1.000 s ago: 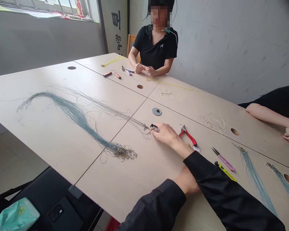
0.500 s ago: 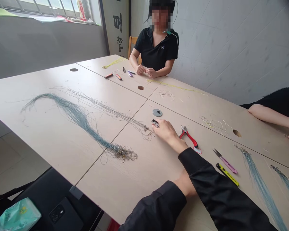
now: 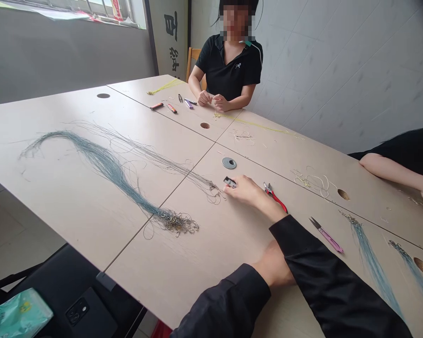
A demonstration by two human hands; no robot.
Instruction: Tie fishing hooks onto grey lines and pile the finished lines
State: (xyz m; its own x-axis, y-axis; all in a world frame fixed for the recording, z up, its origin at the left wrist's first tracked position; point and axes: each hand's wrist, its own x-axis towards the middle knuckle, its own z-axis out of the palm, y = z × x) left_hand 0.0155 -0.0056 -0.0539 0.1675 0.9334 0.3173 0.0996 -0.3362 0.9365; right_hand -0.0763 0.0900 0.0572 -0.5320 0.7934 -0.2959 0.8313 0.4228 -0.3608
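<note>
- The right hand (image 3: 245, 191) is resting on the table, its fingers curling nearly closed, and its fingertips (image 3: 229, 188) are touching a small black-and-silver tool (image 3: 229, 182). I cannot tell whether they are gripping it.
- The left hand (image 3: 274, 267) is lying mostly hidden behind the right sleeve (image 3: 320, 267), so I cannot tell how far open it is or what it is holding.
- A long bundle of blue-grey fishing line (image 3: 116, 173) is lying on the table (image 3: 74, 234), with thin strands reaching just past the fingertips and a cluster of small hooks (image 3: 176, 222) at one end.
- The line is probably handling as light, soft and tangle-prone, and the hooks look sharp, so the gathered end seems the safest place to hold.
- Red-handled pliers (image 3: 275, 197) and pink snips (image 3: 326, 239) are lying to the right.
- Across the table, a co-worker's hands (image 3: 209, 100) are working at something small.
</note>
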